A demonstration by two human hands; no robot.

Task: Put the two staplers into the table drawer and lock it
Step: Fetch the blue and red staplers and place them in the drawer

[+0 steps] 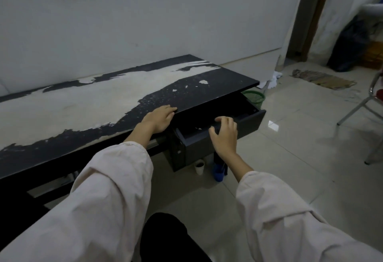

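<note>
A black drawer (pixel 251 121) stands pulled out from under the right end of a worn black-and-white table (pixel 83 106). Its inside is dark and I cannot make out any stapler in it or on the tabletop. My left hand (pixel 159 117) lies flat on the table's front edge, fingers spread, just left of the drawer. My right hand (pixel 224 135) rests on the top of the drawer's front panel, fingers curled over the rim.
On the floor under the drawer stand a white cup (pixel 200 166) and a blue cup (pixel 218 173). A green mesh bin (pixel 256 97) sits beyond the table's right end. A metal chair (pixel 371 100) is at the right on the tiled floor.
</note>
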